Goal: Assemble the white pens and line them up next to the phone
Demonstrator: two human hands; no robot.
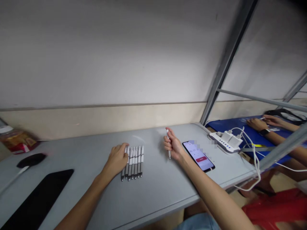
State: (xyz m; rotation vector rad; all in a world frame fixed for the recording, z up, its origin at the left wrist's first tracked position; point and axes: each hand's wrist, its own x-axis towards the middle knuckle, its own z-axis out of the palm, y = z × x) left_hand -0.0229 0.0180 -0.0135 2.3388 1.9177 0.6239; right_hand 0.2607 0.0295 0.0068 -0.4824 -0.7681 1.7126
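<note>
Several white-and-grey ballpoint pens [135, 162] lie side by side in a row on the grey desk [153, 191], their tips toward me. My left hand [117, 157] is at the left end of this row, fingers curled and thumb against the leftmost pen, partly covering it. To the right of the row, my right hand [173, 145] is raised slightly over the desk, its fingers wrapped round a single ballpoint pen [169, 155]. That pen is nearly upright with its tip down, and the middle of its barrel is hidden by my fingers.
A phone [200, 156] with a lit screen lies beside my right forearm. Behind it is a white power strip [224, 142] with plugs and cables. At left are a black mat [40, 198], a dark oval object [31, 160] and a jar [16, 140]. Another person's hands [259, 124] work at a blue table.
</note>
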